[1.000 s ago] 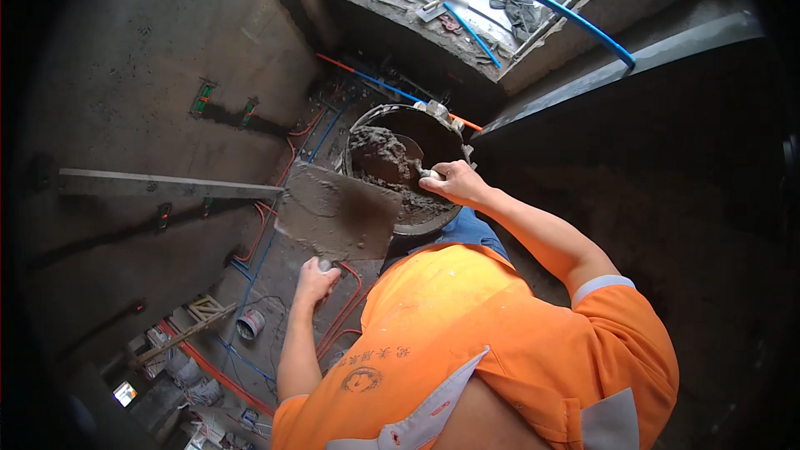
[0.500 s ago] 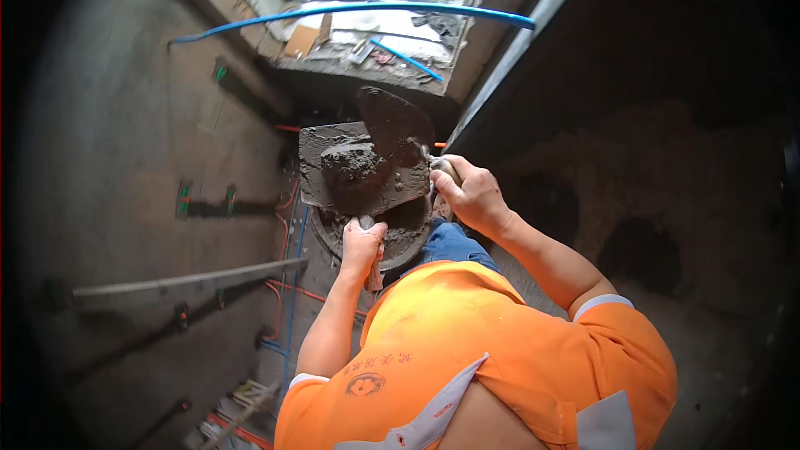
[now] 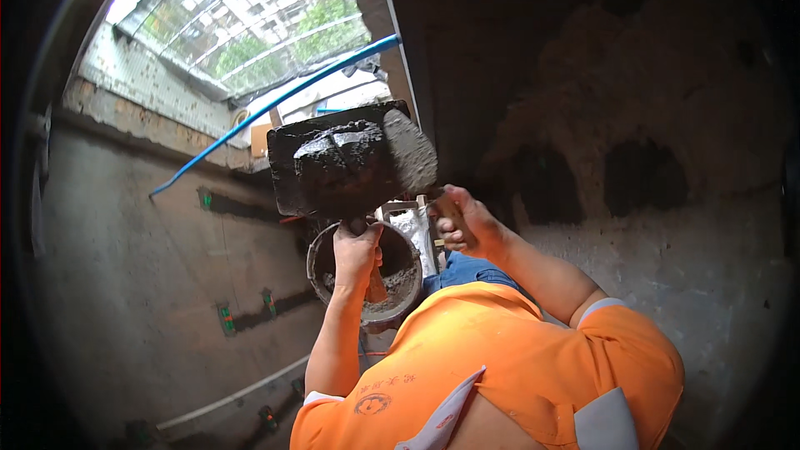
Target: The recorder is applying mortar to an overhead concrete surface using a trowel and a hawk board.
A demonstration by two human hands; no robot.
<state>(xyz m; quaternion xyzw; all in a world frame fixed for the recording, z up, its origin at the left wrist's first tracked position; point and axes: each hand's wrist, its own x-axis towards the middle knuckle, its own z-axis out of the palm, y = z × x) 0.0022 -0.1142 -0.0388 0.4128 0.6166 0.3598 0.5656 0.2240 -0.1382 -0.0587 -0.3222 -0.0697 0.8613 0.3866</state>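
Observation:
My left hand (image 3: 356, 252) is wrapped round the wooden handle of a plasterer's hawk (image 3: 292, 187), a flat dark board held out in front of me. Wet grey mortar (image 3: 342, 154) lies heaped on the board. With my right hand (image 3: 472, 223) I grip a trowel (image 3: 410, 150), its blade coated in mortar and overlapping the board's right edge. Below the board stands a round bucket (image 3: 312, 265) with mortar inside, partly hidden by my left hand and the hawk's handle.
A blue pipe (image 3: 279, 107) slants across the window (image 3: 258, 25) ahead. The left wall (image 3: 125, 258) has dark grooves with green-marked boxes (image 3: 226, 318). To the right, a dark wall (image 3: 600, 242) carries two darker patches. A light frame (image 3: 414, 221) stands beside the bucket.
The view has swung up and to the right, showing more of the window and right wall. The hawk is raised, uncovering more of the bucket, and the trowel blade has shifted to the board's right edge.

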